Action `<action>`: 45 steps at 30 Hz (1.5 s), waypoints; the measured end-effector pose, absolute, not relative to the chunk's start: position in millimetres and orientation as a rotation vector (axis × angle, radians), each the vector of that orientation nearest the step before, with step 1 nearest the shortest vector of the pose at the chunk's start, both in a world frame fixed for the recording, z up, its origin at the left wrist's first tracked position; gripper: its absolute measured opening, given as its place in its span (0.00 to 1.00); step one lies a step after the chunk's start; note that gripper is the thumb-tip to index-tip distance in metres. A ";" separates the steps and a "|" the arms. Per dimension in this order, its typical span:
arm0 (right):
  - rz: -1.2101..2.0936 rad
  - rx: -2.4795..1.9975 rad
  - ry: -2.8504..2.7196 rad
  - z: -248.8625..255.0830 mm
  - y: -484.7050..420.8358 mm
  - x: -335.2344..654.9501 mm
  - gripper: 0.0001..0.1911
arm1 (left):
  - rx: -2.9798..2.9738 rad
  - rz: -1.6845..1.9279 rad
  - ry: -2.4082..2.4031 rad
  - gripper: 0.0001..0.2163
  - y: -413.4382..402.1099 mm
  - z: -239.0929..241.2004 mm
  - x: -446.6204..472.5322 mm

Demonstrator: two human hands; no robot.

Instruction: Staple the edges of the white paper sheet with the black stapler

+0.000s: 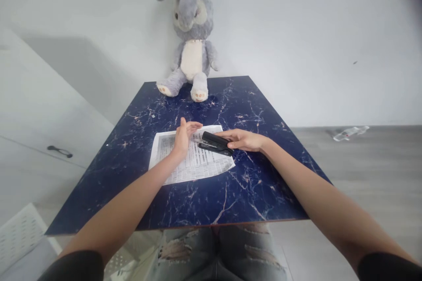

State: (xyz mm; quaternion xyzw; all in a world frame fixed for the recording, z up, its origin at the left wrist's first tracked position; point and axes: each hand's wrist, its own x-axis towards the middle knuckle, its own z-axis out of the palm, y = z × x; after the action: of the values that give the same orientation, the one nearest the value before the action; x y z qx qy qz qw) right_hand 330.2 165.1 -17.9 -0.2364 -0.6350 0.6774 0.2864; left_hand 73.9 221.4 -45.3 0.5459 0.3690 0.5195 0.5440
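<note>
And here's the black plastic stapler (215, 139), slanting over the right side of the printed white paper sheet (201, 172) on the blue marbled desk (260, 189)! At the sheet's right edge, the right hand (246, 139) pinches the stapler between thumb and fingers. Over the sheet's middle, the left hand (183, 139) grips nothing visible: thumb up and apart, fingers stretched rightward; whether it touches the paper, I can't tell. This step looks like positioning the stapler; the next move calls for a firm grip and a steady sheet.
</note>
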 end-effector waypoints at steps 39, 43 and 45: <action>0.297 -1.154 -1.931 -11.7 141.6 294.4 0.29 | 1.287 1.374 0.827 0.09 216.0 -38.0 72.6; 0.883 -1.182 -1.758 -15.4 140.5 289.6 0.14 | 1.778 1.751 0.978 0.12 204.7 -23.7 64.3; 0.958 -1.192 -1.786 -19.5 140.1 283.9 0.12 | 2.043 1.796 0.951 0.14 198.5 -18.4 61.9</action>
State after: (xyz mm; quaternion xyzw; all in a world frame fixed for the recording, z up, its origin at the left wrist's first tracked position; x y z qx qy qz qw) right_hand 283.9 140.1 -19.5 -0.4680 -0.7010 0.3761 0.3849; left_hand 61.9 198.5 -18.4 0.7031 0.3272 0.6179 0.1295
